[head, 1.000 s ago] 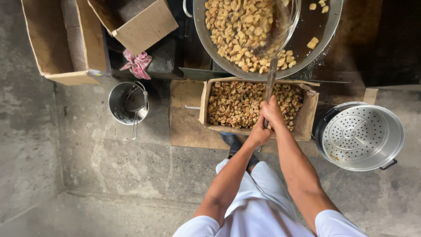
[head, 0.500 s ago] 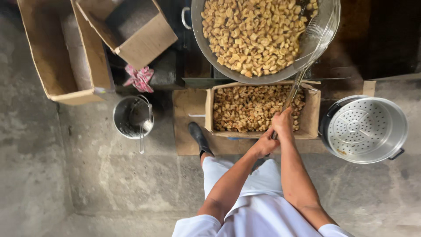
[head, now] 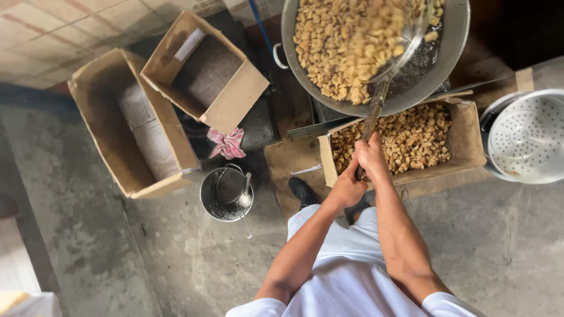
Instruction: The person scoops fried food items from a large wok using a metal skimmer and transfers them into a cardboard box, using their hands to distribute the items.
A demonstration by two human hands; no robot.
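Both hands, left and right, clasped round a skimmer handle over a wok of fried pieces.

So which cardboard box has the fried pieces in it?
The box right in front of the hands, under the big pan, is full of golden pieces. The two boxes on the left hold none.

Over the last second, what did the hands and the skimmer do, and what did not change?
Both hands, left hand and right hand, kept gripping the skimmer handle. Its basket swept right, then rose loaded above the wok. The box of fried pieces, steamer pot and small pot stayed put.
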